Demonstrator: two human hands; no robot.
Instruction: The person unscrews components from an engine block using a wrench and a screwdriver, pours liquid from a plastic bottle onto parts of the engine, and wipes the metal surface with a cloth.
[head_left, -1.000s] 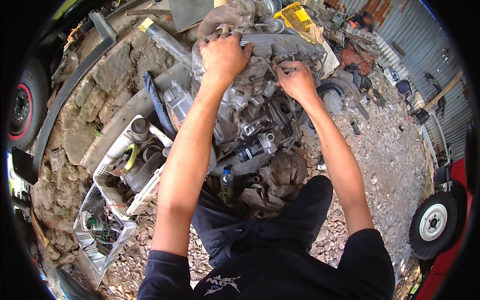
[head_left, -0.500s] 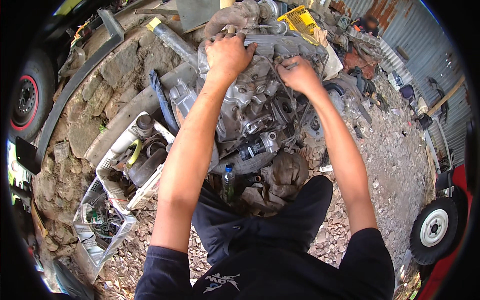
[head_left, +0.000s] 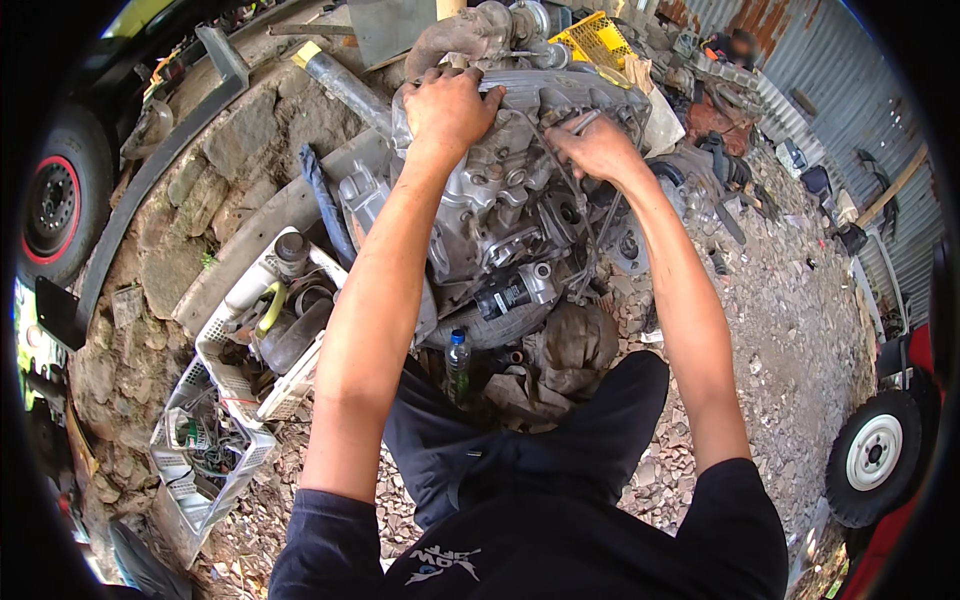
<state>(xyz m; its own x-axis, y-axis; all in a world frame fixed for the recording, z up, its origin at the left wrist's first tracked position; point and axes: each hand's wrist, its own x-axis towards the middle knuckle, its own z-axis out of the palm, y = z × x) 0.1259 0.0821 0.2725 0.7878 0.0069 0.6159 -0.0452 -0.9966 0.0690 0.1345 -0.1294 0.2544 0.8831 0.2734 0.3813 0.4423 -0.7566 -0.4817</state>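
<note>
A grey, dirty engine stands in front of me between my arms. My left hand rests on the left end of its ribbed top cover, with the thumb apart and the fingertips bent over the far edge, partly hidden. At the engine's right side, my right hand is closed around a slim silver metal tool; its exact kind is not clear. Dark cables hang just below that hand. Low on the engine sits a black cylindrical filter.
A clear bottle with a blue cap and brown cloth lie near my knees. White crates of parts stand left, by a stone wall. Gravel spreads right, toward a wheel. Another person is far right.
My right hand has turned at the wrist and shifted slightly, so the silver tool shows more. My left hand stays on the cover. The view has shifted slightly.
</note>
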